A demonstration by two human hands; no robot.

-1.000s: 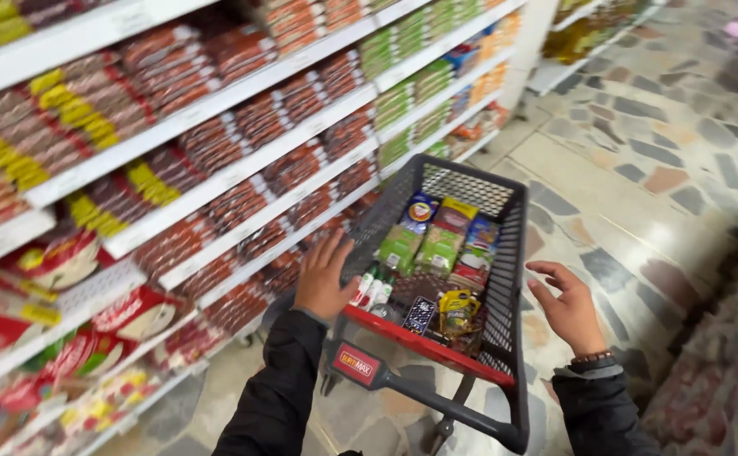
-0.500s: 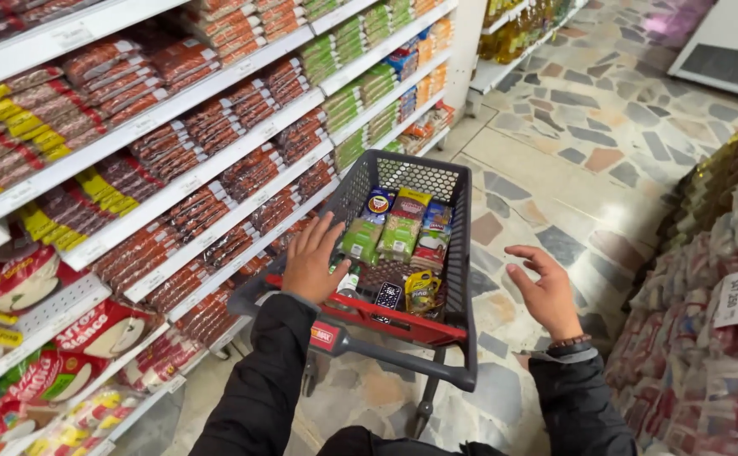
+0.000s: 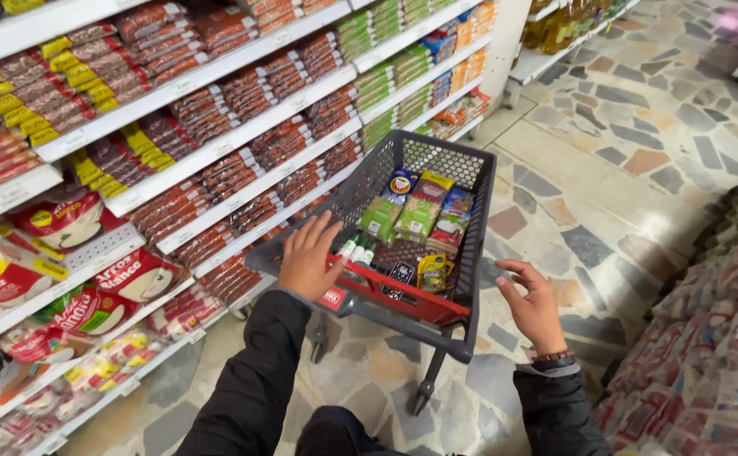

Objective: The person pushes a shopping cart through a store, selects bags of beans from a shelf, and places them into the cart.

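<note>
L hand [image 3: 308, 260] now lies flat, fingers spread, on the near-left rim of the grey shopping cart [image 3: 470, 211], just beside the red handle bar [image 3: 403, 297]; half a sec ago it hovered a bit above the rim, so contact has been made. R hand [image 3: 534, 304] has closed in from well out to the side and is now near the cart's right wall, fingers loosely curled and wide, holding nothing (whether it touches the wall I can't tell). The cart stands in the aisle on the stone-patterned floor [image 3: 639, 160], next to the shelves [image 3: 217, 160] of red packets. Inside: green and blue packets [image 3: 415, 211] at the far end, small bottles [image 3: 356, 249] and a yellow bag [image 3: 432, 272] near the handle. Both hands look set to steer it.
</note>
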